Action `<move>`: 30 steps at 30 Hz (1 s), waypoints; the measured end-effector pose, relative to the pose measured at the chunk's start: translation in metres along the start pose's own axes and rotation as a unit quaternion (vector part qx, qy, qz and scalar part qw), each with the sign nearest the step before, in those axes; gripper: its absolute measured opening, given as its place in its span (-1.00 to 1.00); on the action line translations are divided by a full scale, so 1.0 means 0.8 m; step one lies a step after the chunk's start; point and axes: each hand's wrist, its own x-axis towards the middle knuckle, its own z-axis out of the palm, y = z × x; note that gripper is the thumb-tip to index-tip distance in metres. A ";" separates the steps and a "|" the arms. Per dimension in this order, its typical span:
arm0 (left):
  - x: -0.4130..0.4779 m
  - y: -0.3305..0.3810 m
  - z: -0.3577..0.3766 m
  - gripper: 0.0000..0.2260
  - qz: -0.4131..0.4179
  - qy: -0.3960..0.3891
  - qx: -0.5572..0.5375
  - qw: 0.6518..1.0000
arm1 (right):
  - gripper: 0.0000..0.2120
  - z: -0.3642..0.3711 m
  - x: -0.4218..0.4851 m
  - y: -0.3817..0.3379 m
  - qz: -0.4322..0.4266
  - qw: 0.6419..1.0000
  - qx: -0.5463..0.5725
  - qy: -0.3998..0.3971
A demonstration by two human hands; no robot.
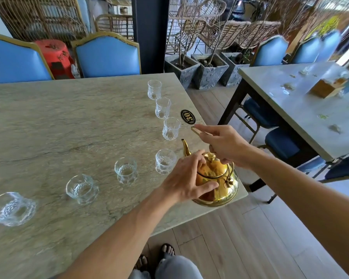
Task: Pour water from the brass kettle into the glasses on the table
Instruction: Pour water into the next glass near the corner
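A shiny brass kettle stands on the near right corner of the stone table, spout pointing toward the glasses. My right hand grips its raised handle above the lid. My left hand rests on the kettle's left side, fingers spread over the lid. Several clear cut glasses curve across the table: one just left of the spout, one beyond it, others trailing left to the nearest. Whether they hold water is unclear.
A black oval number plaque lies near the table's right edge. Blue padded chairs stand behind the table. A second table with a wooden box stands to the right across a narrow floor gap. Stone planters sit beyond.
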 end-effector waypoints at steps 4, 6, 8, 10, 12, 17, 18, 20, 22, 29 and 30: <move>0.022 0.008 0.013 -0.07 -0.026 0.046 -0.044 0.998 | -0.53 -0.014 0.015 0.005 -0.008 1.000 -0.006 0.001; 0.041 0.008 0.021 -0.07 -0.036 0.048 -0.024 0.998 | -0.51 -0.023 0.026 0.007 -0.016 1.000 -0.010 0.004; 0.064 0.003 0.029 -0.12 -0.048 0.062 0.001 0.997 | -0.54 -0.032 0.041 0.009 -0.024 1.000 -0.012 0.000; 0.087 0.003 0.034 -0.17 -0.077 0.083 0.001 0.994 | -0.58 -0.042 0.060 0.011 -0.036 0.999 -0.009 -0.014; 0.108 0.008 0.038 -0.30 -0.101 0.110 -0.013 0.989 | -0.61 -0.052 0.079 0.012 -0.042 0.999 0.003 -0.032; 0.156 0.005 0.050 -0.47 -0.104 0.180 -0.011 0.978 | -0.65 -0.079 0.119 0.014 -0.065 0.995 0.002 -0.070; 0.166 0.002 0.056 -0.47 -0.108 0.192 -0.015 0.975 | -0.66 -0.085 0.128 0.015 -0.068 0.995 0.003 -0.079; 0.184 0.000 0.063 -0.47 -0.115 0.221 -0.017 0.968 | -0.67 -0.094 0.145 0.017 -0.070 0.993 -0.006 -0.096; 0.197 -0.001 0.066 -0.47 -0.119 0.242 -0.020 0.963 | -0.68 -0.099 0.159 0.016 -0.072 0.991 -0.017 -0.112; 0.223 -0.008 0.071 -0.47 -0.131 0.272 -0.020 0.953 | -0.68 -0.105 0.200 0.013 -0.078 0.985 -0.061 -0.138; 0.225 -0.011 0.073 -0.50 -0.129 0.279 -0.016 0.951 | -0.68 -0.105 0.205 0.013 -0.077 0.985 -0.063 -0.141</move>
